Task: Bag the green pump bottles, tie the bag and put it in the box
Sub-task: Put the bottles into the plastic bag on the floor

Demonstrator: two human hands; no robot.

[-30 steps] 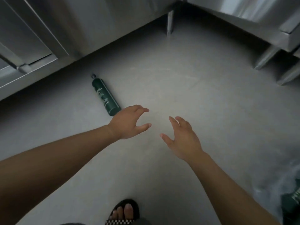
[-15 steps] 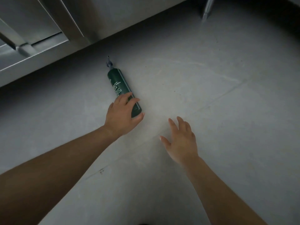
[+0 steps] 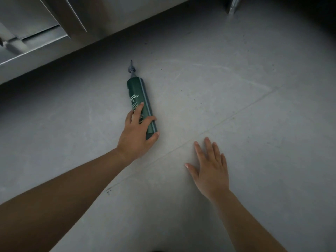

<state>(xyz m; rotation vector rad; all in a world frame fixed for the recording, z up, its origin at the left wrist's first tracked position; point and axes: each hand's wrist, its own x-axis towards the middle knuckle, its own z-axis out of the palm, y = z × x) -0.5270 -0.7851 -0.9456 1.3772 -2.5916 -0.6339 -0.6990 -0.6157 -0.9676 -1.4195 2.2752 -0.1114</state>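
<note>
1. Down on the grey floor (image 3: 236, 106), at about eleven o'clock from where I crouch, lies one green pump bottle (image 3: 140, 99) on its side, its pump nozzle pointing to twelve o'clock toward the steel cabinet (image 3: 54, 42).
2. My left hand (image 3: 138, 135) is wrapped round the bottle's base end: fingers curl over the top of the label and the thumb tucks under the bottom. The bottle looks to be resting on the floor; I judge the grip as just closing.
3. My right hand (image 3: 211, 168) is empty, fingers spread flat, over the floor at about one o'clock, well apart from the bottle. Whether the palm touches the floor I cannot tell.
4. I take this as the gathering step: a stray bottle being fetched for bagging. Neither the bag nor the box is in view.
5. Next I would need to tighten the grip, lift the bottle clear, and turn toward wherever the bag sits; the smooth round body could roll away if I fumble.
</note>
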